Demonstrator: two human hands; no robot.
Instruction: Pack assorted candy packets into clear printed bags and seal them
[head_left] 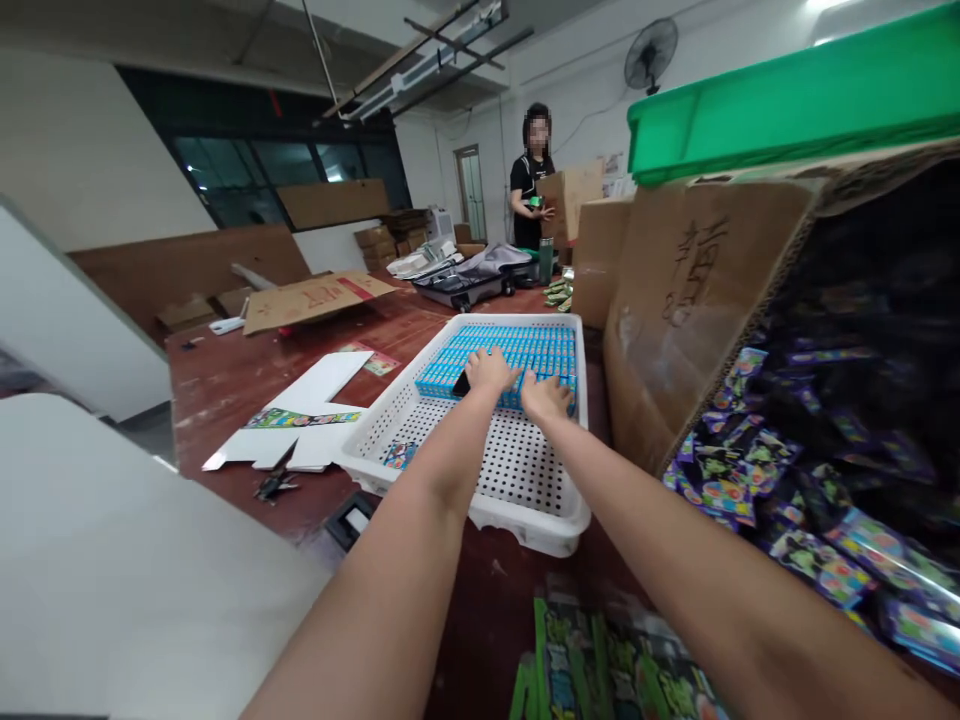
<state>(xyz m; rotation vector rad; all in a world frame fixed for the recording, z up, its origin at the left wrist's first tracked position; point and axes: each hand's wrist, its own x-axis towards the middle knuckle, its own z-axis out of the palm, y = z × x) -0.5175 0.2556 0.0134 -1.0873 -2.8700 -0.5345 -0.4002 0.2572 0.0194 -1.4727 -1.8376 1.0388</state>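
Item: white perforated tray [540, 535], mid-table, with blue boxes [525, 350] packed in rows at its far end, likely to brace one another. I see the left hand [491, 370] and right hand [547, 397] lying flat, palms down, on the near row, grasping nothing. A tipped carton [675, 330] of sachets [750, 500] stands to the right.

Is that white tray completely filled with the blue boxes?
No, the blue boxes fill only the far part of the white tray; its near perforated floor is mostly bare.
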